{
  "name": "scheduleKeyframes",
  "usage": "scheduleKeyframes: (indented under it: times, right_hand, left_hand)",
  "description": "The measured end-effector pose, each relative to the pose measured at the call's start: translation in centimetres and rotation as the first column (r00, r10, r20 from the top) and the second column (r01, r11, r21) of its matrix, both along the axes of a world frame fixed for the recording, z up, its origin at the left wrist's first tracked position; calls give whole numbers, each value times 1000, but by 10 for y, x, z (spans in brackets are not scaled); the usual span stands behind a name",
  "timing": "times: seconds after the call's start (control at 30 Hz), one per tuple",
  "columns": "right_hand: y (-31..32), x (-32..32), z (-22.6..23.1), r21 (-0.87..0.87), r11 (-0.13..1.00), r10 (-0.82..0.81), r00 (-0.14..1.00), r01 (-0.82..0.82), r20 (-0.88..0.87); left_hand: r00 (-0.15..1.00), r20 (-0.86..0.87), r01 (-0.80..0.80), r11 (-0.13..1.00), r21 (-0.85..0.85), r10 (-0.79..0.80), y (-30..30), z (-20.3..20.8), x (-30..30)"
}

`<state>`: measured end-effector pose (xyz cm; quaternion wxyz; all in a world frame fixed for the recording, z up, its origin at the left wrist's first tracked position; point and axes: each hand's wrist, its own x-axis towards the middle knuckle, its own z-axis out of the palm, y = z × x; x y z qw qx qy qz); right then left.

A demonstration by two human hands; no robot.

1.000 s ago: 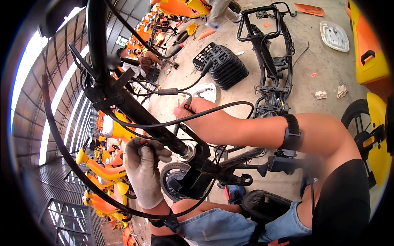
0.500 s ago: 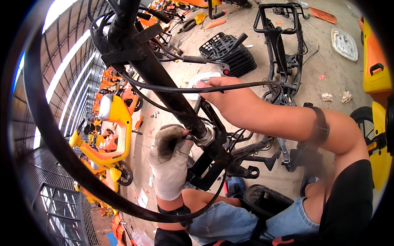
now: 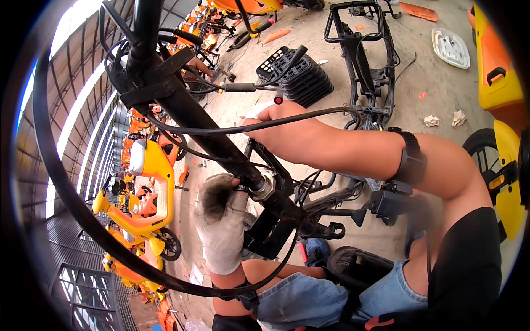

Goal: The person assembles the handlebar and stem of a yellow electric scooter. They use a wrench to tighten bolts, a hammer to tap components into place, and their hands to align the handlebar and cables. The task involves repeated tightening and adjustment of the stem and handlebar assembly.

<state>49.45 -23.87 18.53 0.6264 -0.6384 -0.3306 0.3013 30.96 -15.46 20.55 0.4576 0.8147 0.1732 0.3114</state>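
Note:
A black steering tube (image 3: 207,135) slants across the middle, down to a shiny metal nut (image 3: 264,187) at the head of a black frame (image 3: 265,234). My left hand (image 3: 221,220), in a dirty white glove, is closed beside that nut. Its thumb and finger pinch together at a small dark piece against the tube, too small to name. My right hand (image 3: 262,121) reaches across from the right, beyond a black cable (image 3: 287,118) that runs in front of it. A white patch shows past the wrist, and the fingers are hidden.
A long black cable (image 3: 99,226) loops around the left side. On the floor lie a black basket (image 3: 303,77), a bare frame (image 3: 375,71) and a white tray (image 3: 451,48). Yellow scooters (image 3: 152,193) line the left; yellow-orange bodywork (image 3: 494,71) stands at right.
The view has shifted slightly, so the floor items sit further left. My right hand has come slightly lower and nearer the tube. My left hand stays pinched beside the nut.

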Motion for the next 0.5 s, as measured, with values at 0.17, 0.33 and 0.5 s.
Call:
scheduleKeyframes:
  times: [0.17, 0.33, 0.5]
  right_hand:
    - [0, 0, -17, 169, 981, -153, 917, 96, 368]
    - [-10, 6, -3, 72, 995, 46, 977, -62, 207]
    - [2, 8, -13, 135, 991, -36, 965, 1, 260]
  left_hand:
    - [1000, -2, -29, 998, 59, 29, -1, -1, 1]
    - [992, 78, 88, 991, 104, -96, 17, -9, 1]
    - [937, 347, 146, 948, -281, -42, 29, 10, 21]
